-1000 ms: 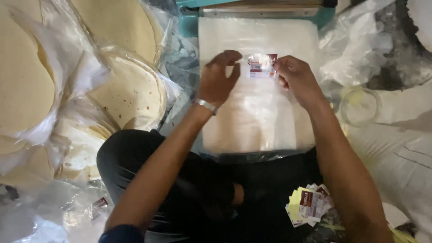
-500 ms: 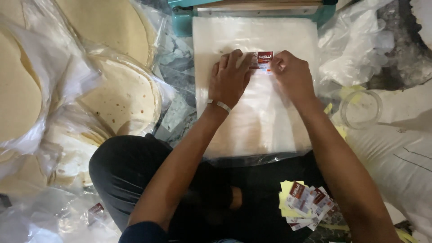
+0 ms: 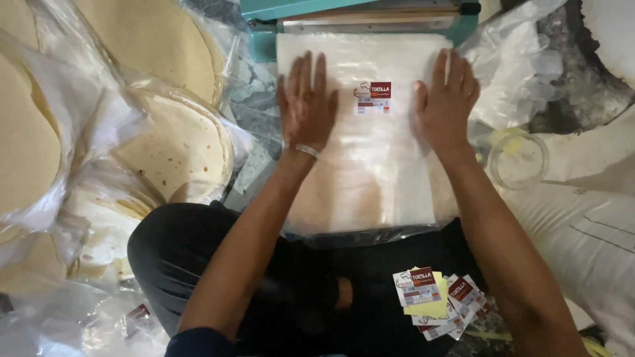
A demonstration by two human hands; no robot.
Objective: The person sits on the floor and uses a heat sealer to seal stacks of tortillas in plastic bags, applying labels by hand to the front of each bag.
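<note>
A stack of clear plastic bags lies flat in front of me, its far edge against a teal heat sealer. A small red and white label is stuck on the top bag. My left hand rests flat, fingers spread, on the bag just left of the label. My right hand presses flat on the bag just right of it. Neither hand holds anything.
Round flatbreads in plastic bags are piled to the left. A loose pile of labels lies on my lap at lower right. A clear round lid and crumpled plastic sit to the right.
Both hands pinched the label at the bag's top; now the label lies stuck on the bag and both hands have spread flat on either side of it.
</note>
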